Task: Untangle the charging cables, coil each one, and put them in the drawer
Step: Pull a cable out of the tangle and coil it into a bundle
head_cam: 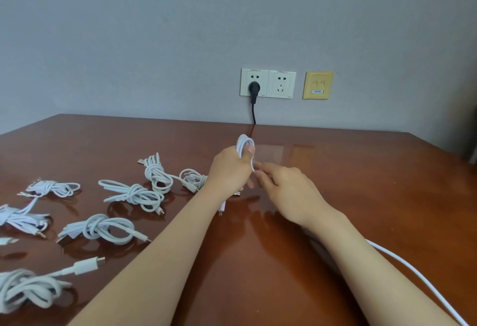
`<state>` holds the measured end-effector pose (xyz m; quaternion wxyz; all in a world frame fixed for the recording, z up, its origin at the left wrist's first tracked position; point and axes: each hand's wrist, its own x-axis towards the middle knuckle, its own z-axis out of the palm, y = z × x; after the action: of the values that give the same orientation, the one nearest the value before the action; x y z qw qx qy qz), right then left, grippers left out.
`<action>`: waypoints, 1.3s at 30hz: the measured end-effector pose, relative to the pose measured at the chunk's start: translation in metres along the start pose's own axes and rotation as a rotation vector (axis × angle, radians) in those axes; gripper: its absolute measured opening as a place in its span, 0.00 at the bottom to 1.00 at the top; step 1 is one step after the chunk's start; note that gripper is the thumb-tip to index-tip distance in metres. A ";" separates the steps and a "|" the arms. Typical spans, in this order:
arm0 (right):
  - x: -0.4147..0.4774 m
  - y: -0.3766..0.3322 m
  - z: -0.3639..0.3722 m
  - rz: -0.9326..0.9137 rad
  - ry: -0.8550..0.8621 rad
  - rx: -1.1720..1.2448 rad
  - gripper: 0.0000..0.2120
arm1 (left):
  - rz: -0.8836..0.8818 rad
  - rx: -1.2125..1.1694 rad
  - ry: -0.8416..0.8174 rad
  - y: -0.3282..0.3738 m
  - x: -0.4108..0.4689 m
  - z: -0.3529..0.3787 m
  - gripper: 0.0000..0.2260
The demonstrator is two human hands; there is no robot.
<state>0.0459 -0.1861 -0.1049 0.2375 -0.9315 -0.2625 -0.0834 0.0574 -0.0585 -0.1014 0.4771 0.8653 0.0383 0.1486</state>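
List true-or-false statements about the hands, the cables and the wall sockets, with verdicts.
1. The left hand grips a coil of white cable. True.
2. Bundled cables lie on the table to the person's left. True.
3. The black plug lies loose on the table. False: it sits in the left wall socket.
4. The right hand lies flat on the table. False: its fingers pinch the white cable's loose end beside the left hand.

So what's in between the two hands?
A short bit of the white cable, seen from the head camera. It runs from the coil gripped in the left hand to the pinching fingers of the right hand.
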 end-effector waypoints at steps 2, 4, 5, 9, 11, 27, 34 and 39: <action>0.001 0.000 0.001 0.014 0.019 0.043 0.16 | -0.074 -0.178 0.003 -0.002 0.002 0.001 0.15; 0.001 0.000 0.002 0.015 0.030 0.092 0.16 | -0.139 -0.358 0.010 -0.002 0.003 0.001 0.14; 0.001 0.000 0.003 0.014 0.031 0.110 0.14 | -0.164 -0.460 -0.004 -0.002 0.003 0.001 0.13; 0.003 0.001 0.003 0.038 0.047 0.134 0.12 | -0.223 -0.767 -0.035 0.007 -0.002 -0.002 0.10; 0.004 0.000 0.002 0.044 0.050 0.146 0.13 | -0.243 -0.895 -0.009 0.009 -0.001 -0.003 0.10; 0.001 0.006 -0.024 0.091 -0.077 0.099 0.10 | -0.284 -0.973 0.133 0.008 0.008 -0.025 0.16; -0.010 -0.009 -0.022 -0.233 0.071 -0.168 0.06 | -0.249 -0.693 0.157 0.004 0.007 -0.025 0.12; -0.010 -0.013 -0.014 -0.358 0.164 -0.070 0.08 | -0.230 -0.563 0.118 0.003 0.005 -0.017 0.12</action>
<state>0.0302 -0.1879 -0.0904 0.2070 -0.8678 -0.4006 -0.2089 0.0568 -0.0457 -0.0891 0.7088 0.6789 0.1209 0.1486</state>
